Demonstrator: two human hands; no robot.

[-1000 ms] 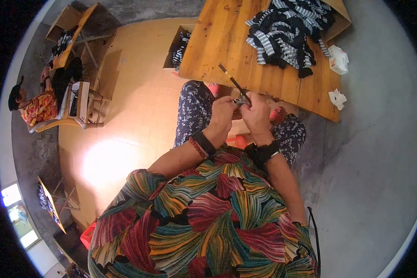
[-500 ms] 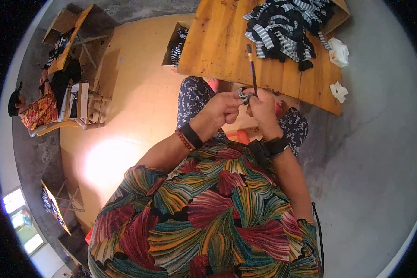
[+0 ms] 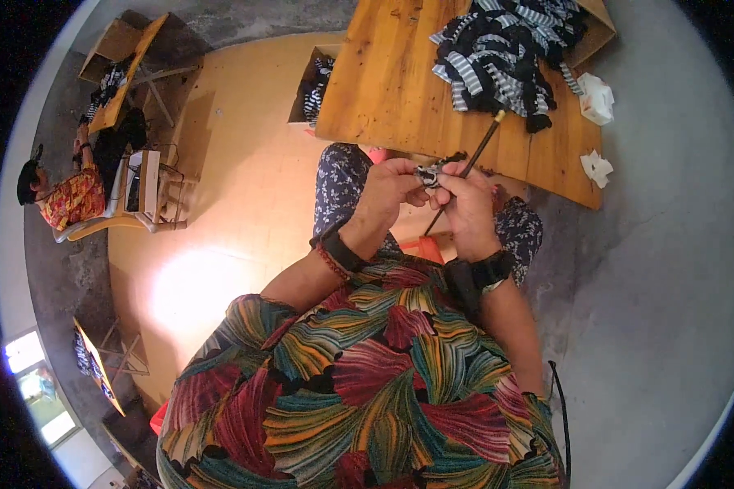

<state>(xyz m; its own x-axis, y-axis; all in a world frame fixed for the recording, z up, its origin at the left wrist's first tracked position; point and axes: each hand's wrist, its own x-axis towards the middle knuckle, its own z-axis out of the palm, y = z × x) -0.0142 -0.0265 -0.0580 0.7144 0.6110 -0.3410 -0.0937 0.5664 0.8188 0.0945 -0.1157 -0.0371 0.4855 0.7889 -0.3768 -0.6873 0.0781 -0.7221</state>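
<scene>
My left hand (image 3: 390, 189) pinches one side of a small black, white and grey piece of knitted fabric (image 3: 428, 174) in front of my knees. From the other side my right hand (image 3: 470, 205) meets it, fingertips touching the fabric. A thin dark stick (image 3: 483, 145) with a pale yellowish band near its upper end runs slantwise through my right hand. Its lower end points down toward my lap. The exact kind of stick and fabric piece cannot be made out. Fingers partly hide the fabric.
Ahead stands a wooden table (image 3: 383, 81) with a heap of black and grey striped knitwear (image 3: 497, 61), a tissue pack (image 3: 596, 99) and a crumpled tissue (image 3: 596, 168). A cardboard box (image 3: 308, 85) of striped pieces stands beside it. At far left a person (image 3: 73, 191) sits at another table.
The stick has swung from nearly upright to a slant, its upper end tipping right and its lower end showing below my right hand. Both hands stay close together at the fabric.
</scene>
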